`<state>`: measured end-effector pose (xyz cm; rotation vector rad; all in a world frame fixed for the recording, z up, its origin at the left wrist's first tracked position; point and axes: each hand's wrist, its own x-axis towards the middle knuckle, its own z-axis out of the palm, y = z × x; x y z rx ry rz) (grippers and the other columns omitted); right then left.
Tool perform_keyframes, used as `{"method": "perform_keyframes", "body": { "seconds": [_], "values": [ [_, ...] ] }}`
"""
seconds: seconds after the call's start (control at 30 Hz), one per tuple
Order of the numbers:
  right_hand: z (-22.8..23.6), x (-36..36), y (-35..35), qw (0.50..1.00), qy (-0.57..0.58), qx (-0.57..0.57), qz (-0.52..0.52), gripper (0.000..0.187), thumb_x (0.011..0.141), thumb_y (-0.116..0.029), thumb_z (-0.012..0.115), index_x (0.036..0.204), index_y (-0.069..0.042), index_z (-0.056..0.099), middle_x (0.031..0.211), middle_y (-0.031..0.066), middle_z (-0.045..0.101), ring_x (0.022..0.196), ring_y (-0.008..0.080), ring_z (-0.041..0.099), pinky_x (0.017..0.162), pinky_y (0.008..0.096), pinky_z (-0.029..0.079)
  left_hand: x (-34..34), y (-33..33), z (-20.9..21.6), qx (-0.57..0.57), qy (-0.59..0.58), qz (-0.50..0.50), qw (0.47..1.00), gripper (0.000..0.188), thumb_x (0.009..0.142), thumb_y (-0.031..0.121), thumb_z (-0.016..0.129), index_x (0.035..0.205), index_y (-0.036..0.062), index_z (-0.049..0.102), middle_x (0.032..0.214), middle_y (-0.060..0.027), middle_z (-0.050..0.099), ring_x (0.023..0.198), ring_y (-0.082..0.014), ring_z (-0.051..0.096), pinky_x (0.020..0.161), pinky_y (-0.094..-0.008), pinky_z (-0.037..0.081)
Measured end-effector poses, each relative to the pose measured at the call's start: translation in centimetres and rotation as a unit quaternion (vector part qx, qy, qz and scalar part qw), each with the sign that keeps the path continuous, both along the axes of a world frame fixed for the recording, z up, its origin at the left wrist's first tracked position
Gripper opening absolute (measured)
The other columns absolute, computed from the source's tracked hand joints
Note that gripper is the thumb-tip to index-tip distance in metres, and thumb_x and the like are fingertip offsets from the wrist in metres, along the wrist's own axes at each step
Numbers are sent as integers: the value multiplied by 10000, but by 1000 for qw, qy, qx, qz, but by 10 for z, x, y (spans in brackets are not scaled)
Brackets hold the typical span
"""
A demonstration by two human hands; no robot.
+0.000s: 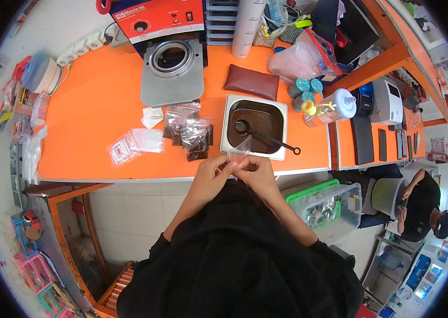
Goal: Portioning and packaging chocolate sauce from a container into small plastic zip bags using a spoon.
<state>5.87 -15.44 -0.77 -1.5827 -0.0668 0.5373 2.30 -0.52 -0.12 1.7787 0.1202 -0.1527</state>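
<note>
Just before the silver, rectangular metal tray (284,122), the left hand (214,174) and right hand (257,170) pinch a small, clear, thin plastic bag (241,147) between curled fingertips; it looks very light, limp and slippery, probably best held by opposite edges, since the film could crease.

Table (86,111) orange; tray (284,126) silver, contents (242,109) dark brown; scoop (270,139) black; held bag (242,146) clear; pouch (251,82) maroon; machine (159,25) red and blue; top (245,254) black.

A maroon pouch (251,82) lies near a bottle (327,109).
</note>
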Motion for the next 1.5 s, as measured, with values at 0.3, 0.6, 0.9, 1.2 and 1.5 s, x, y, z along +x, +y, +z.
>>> {"method": "perform_keyframes", "body": {
  "seconds": [0.3, 0.6, 0.9, 1.2, 1.5],
  "values": [
    [5, -7, 1, 987, -118, -25, 107, 181, 887, -99, 510, 745, 13, 521, 655, 75, 561, 567, 121, 492, 508, 266, 377, -6, -12, -6, 177, -102, -20, 979, 232, 929, 179, 422, 841, -17, 509, 667, -80, 497, 610, -145, 495, 556, -300, 384],
    [27, -7, 5, 965, -243, -75, 62, 117, 839, -55, 523, 757, 27, 515, 639, 155, 510, 578, 277, 536, 553, 336, 427, -8, -16, -4, -59, -136, 58, 987, 78, 814, 71, 565, 794, 27, 503, 594, -28, 376, 529, -127, 414, 472, -299, 339],
    [19, 2, -6, 997, -6, 77, -25, 288, 725, 58, 553, 795, -98, 322, 556, -62, 373, 538, -12, 386, 471, 183, 313, 5, 2, 8, 84, -281, -48, 955, 331, 647, 63, 666, 964, 61, 569, 979, -43, 585, 554, -132, 424, 496, -239, 354],
    [6, 27, -27, 966, -235, -91, -52, 48, 798, -67, 629, 815, -61, 584, 729, 13, 517, 667, 93, 501, 531, 234, 378, 1, 14, -3, 80, -183, 7, 980, 533, 582, 116, 748, 1073, 59, 548, 884, -3, 572, 556, -49, 390, 475, -203, 330],
    [-29, 63, -65, 714, -433, -550, 13, 122, 720, -173, 661, 839, -146, 659, 804, 30, 553, 817, 182, 551, 749, 364, 363, -12, 24, -11, -13, -80, 41, 996, 545, 623, 69, 740, 1120, 48, 516, 919, -51, 551, 652, -98, 504, 533, -215, 448]
  ]
}}
